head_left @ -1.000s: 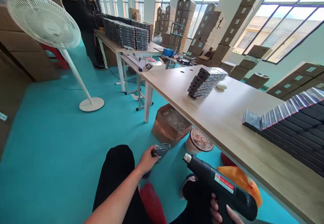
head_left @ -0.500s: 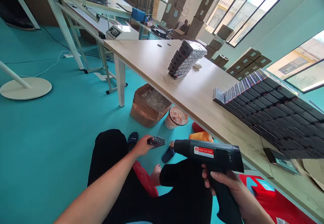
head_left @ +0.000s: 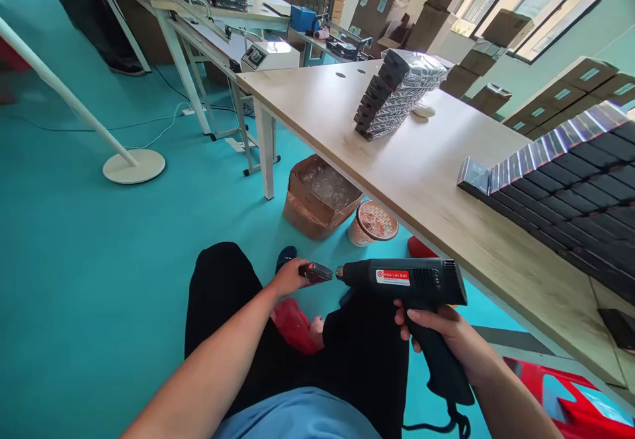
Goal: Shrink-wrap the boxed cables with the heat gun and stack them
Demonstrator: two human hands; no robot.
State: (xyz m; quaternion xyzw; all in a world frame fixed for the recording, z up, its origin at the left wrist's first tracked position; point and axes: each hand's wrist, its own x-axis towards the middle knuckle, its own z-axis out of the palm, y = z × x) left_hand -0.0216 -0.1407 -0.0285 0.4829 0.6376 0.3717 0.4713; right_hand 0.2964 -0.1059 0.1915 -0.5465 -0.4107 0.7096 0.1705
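Observation:
My left hand (head_left: pixel 290 278) grips one end of a small dark box (head_left: pixel 316 273) with a shiny film surface, held out over the floor between my knees. Wrapped round the handle of a black heat gun (head_left: pixel 404 277) with a red and white label is my right hand (head_left: pixel 441 333). The gun's metal nozzle points left at the free end of the box, a small gap apart from it. Its cord hangs below the handle. Part of the box is hidden by my left fingers.
The wooden table (head_left: pixel 421 181) runs diagonally at my right, bearing a leaning stack of film-wrapped boxes (head_left: pixel 399 92) and a long block of dark boxes (head_left: pixel 570 181). Under its edge stand a carton of clear plastic (head_left: pixel 310 211) and a patterned bin (head_left: pixel 364 227). A white pole stand (head_left: pixel 133 166) is at left.
The view has turned to the left, so the table sits further right. The box now shows a different face, tilted in my left hand, and is nearer the nozzle.

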